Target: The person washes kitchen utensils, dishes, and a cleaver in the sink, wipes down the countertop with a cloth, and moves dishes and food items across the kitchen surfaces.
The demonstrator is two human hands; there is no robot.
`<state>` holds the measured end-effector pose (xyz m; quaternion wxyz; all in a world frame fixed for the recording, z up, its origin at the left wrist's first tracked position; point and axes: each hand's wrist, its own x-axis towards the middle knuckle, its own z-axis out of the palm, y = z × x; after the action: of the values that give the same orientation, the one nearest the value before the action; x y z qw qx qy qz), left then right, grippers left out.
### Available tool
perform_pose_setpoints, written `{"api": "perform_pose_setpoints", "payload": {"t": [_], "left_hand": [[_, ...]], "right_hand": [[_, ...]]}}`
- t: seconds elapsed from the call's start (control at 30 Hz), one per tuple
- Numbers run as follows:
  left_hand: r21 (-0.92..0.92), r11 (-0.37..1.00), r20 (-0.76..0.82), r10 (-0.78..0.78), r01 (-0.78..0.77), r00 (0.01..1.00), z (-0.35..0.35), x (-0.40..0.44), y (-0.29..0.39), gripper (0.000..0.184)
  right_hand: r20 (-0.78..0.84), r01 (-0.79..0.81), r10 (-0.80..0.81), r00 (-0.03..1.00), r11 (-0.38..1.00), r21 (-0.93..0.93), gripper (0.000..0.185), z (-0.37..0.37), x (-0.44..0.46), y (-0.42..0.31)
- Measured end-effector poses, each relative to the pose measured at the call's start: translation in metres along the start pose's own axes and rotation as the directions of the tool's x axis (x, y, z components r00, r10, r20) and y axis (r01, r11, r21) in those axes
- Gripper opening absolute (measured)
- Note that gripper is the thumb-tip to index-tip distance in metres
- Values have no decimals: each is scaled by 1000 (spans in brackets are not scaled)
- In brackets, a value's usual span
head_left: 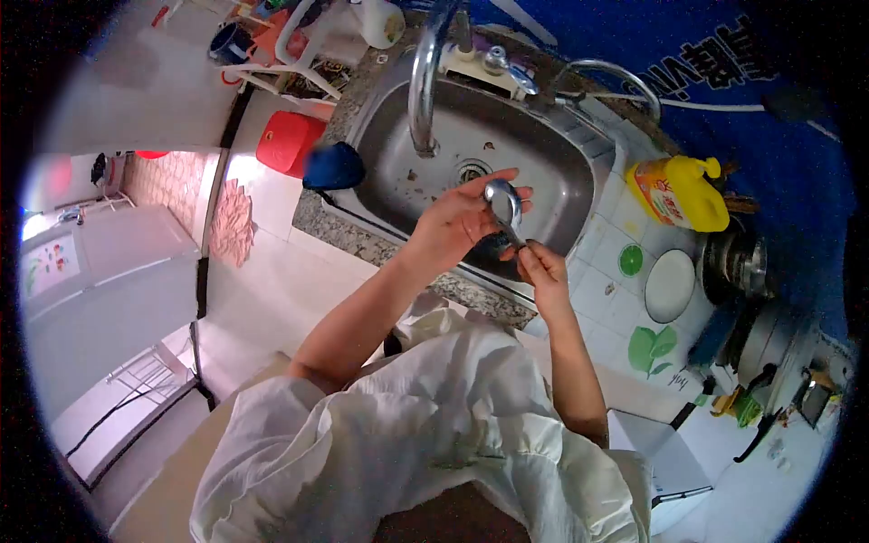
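Observation:
Above the sink (389,118), my right hand (543,271) grips a shiny metal spoon (503,201) by its handle. The spoon's bowl points up and away from me. My left hand (457,220) is palm up with its fingers stretched out behind the spoon's bowl, close to it or touching it. Past my hands, the curved faucet (424,100) hangs over the basin; I cannot make out any water running. Small brown scraps lie on the sink floor near the drain (473,170). Something dark beneath my hands is partly hidden.
Right of the sink are a yellow jug (679,193), a white plate or lid (670,286) and stacked pots (735,262). A dark blue cloth-like item (335,167) sits on the left rim beside a red container (288,143). A soap dish (484,72) stands behind the basin.

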<state>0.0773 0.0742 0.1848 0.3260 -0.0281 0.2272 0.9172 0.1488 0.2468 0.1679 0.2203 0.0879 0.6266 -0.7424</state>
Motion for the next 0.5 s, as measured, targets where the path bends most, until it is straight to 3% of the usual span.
{"api": "perform_pose_setpoints", "payload": {"t": [0.03, 0.17, 0.23, 0.27, 0.33, 0.37, 0.43, 0.47, 0.5], "left_hand": [[79, 997, -3, 20, -19, 1000, -1, -1, 1, 54], [244, 966, -3, 89, -85, 996, -6, -3, 2, 50], [144, 986, -31, 91, -85, 995, -23, 0, -1, 46], [142, 986, -33, 96, -90, 995, -34, 0, -3, 46], [-111, 991, -128, 65, -79, 990, -59, 2, -4, 36], [-113, 990, -132, 68, -84, 989, -71, 4, -4, 36], [-113, 989, -308, 52, -91, 950, -82, 7, 0, 27], [-142, 982, -471, 42, -123, 881, -85, 13, -2, 20], [-145, 983, -474, 34, -116, 880, -96, 15, -4, 20]], "right_hand": [[-36, 30, -34, 999, 994, -108, 28, 2, 1, -1], [2, 15, -15, 1000, 995, -100, 27, 2, 10, 4], [77, -85, 75, 994, 987, 138, 32, 4, 22, 20], [81, -87, 77, 994, 987, 134, 32, 5, 29, 28], [132, -213, 188, 973, 954, 210, 26, 9, 46, 42], [136, -216, 191, 972, 954, 207, 26, 13, 54, 50], [132, -161, 146, 980, 981, 106, 26, 26, 64, 59], [152, -188, 165, 974, 970, 153, 26, 31, 68, 64], [148, -193, 171, 974, 968, 157, 26, 36, 69, 70]]}}
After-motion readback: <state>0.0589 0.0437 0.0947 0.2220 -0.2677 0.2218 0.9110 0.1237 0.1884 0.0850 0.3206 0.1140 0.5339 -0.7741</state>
